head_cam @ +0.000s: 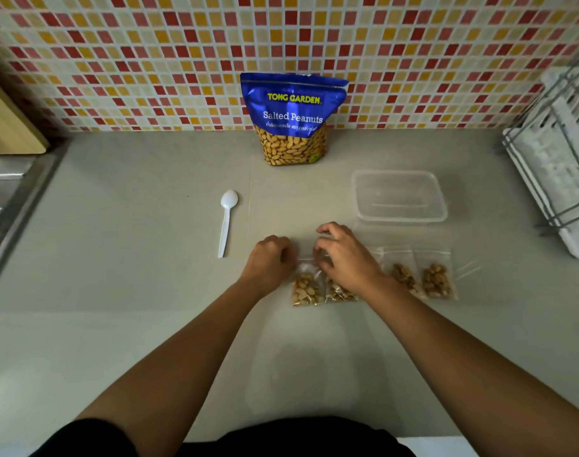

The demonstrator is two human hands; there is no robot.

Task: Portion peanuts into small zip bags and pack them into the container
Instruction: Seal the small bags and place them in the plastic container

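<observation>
Four crinkly clear zip bags (436, 280) of peanuts lay in a row just in front of the smooth rectangular plastic container (400, 196); our left hand (271, 258) and right hand (344, 255), fingers curled, pinched the seal strip of the leftmost bag (306, 288), farthest from that container.

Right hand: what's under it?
A small bag of peanuts lies under the right hand; only its filled lower end shows beside the wrist. Its top and zip are covered. That hand and the left hand pinch the top of the neighbouring bag.
</observation>
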